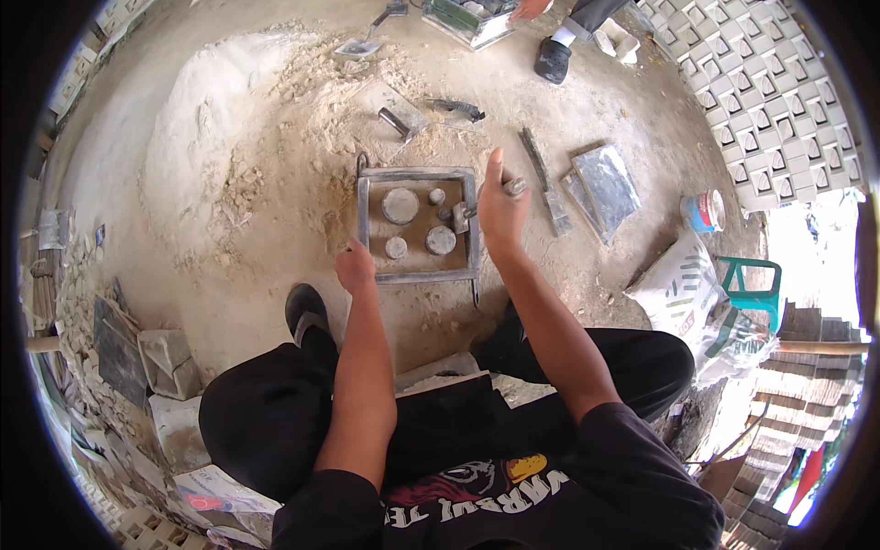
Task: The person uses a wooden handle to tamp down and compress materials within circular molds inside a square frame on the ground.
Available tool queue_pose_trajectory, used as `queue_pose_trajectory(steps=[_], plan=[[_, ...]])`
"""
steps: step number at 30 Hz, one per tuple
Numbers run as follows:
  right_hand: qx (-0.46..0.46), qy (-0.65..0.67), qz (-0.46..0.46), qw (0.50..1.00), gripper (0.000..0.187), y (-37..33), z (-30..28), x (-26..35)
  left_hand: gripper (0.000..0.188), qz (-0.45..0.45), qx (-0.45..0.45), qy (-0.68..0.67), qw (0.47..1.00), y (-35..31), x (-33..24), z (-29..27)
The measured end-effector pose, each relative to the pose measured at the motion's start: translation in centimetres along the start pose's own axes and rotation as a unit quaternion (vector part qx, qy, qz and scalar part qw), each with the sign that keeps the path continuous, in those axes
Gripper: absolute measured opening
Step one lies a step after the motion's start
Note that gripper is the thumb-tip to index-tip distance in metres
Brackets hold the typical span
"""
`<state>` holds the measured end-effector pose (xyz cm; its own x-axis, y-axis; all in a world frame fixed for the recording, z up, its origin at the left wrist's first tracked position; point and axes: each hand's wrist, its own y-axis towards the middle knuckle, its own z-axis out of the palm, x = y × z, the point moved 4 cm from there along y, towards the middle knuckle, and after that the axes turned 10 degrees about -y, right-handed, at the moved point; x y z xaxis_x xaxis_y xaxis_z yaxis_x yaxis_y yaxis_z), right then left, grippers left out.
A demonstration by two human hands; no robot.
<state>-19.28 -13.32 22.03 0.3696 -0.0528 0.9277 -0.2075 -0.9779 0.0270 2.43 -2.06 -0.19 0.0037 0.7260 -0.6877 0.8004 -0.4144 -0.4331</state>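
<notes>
On the sandy floor in front of me lies a grey rectangular moulding frame (417,277) with brown sand packed inside. Several round grey discs sit in that sand, among them a large disc (401,206) at the upper left and a mid-sized disc (441,241) at the lower right. My right hand (504,215) is closed round the handle of what looks like a small hammer (461,218), its head over the frame's right part. At the frame's lower left corner my left hand (356,267) is closed; whatever its fingers hold is hidden.
Left of the frame spreads a pale sand heap (215,119). Beyond it lie a trowel (359,46) and a flat board (394,108). To the right are a narrow bar (545,183), flat plates (605,188), a bucket (704,212) and a green stool (756,289). A co-worker's foot (553,60) shows far ahead.
</notes>
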Motion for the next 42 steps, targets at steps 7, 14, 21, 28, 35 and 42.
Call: queue_pose_trajectory(steps=[7, 14, 21, 28, 35, 42], plan=[[-0.015, 0.014, 0.038, 0.999, 0.057, -2.1, -1.0, -1.6, 0.058, 0.004, 0.008, 0.014, 1.000, 0.3, 0.9, 0.3], [0.013, 0.098, 0.106, 0.989, 0.052, -3.0, -2.0, 0.0, 0.056, -0.024, -0.010, -0.012, 1.000, -0.3, -0.3, -0.6], [0.039, 0.117, 0.080, 0.989, 0.050, -4.1, -3.0, 0.8, 0.057, -0.043, -0.023, -0.020, 0.999, 0.0, 0.3, -1.0], [0.028, 0.055, 0.019, 0.998, 0.051, -5.4, -3.9, 0.1, 0.056, -0.031, -0.010, -0.014, 0.999, 0.4, 0.4, -0.6], [0.040, 0.043, -0.026, 0.998, 0.051, -4.1, -3.4, -1.5, 0.054, -0.033, -0.006, -0.012, 0.999, -0.6, -0.2, -1.0], [0.035, 0.052, 0.022, 0.998, 0.054, -2.4, -2.5, -1.8, 0.054, -0.013, -0.002, -0.034, 0.999, -0.2, -0.2, -1.0]])
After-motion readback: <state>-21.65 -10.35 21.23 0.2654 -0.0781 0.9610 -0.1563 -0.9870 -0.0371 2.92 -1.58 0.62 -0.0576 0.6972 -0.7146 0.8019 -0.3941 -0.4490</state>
